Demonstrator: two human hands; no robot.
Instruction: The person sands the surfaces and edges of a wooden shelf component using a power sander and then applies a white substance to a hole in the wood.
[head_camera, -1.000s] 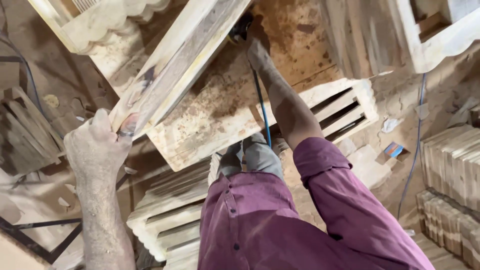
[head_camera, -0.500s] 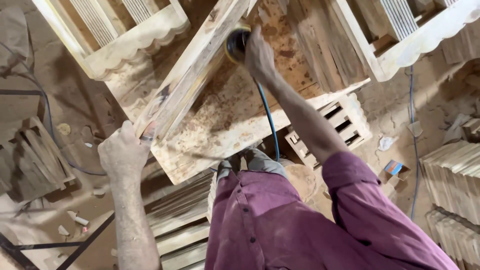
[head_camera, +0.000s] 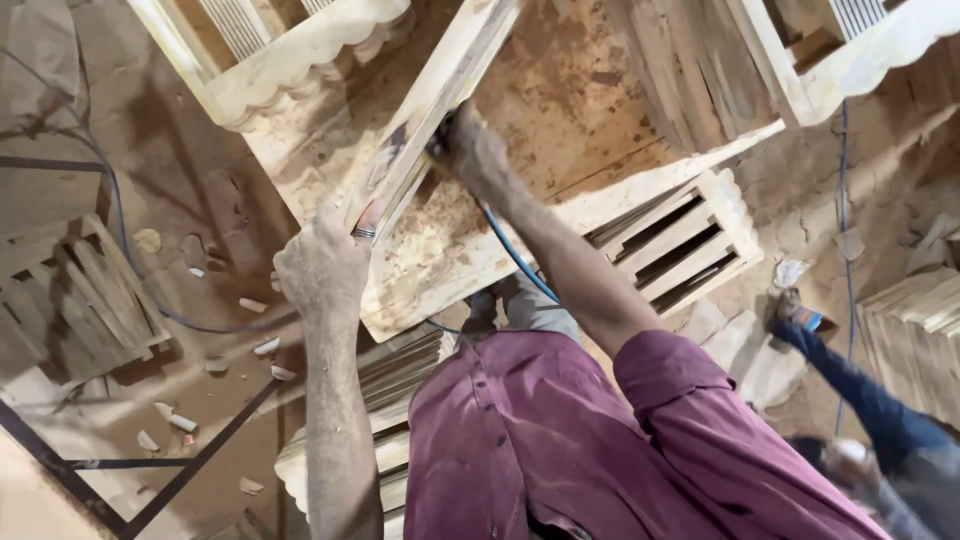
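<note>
Head view: left hand clenched round lower end of long wooden slat, centre frame, running to top. Right hand wrapped on small power tool, blue cord trailing. Slat likely stiff, light, dusty; hold near end. Plywood sheet beneath.

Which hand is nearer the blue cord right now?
Right. The right hand grips a dark tool against the wooden frame, and the blue cord runs from it along that forearm. The left hand holds the frame's lower end, apart from the cord.
</note>
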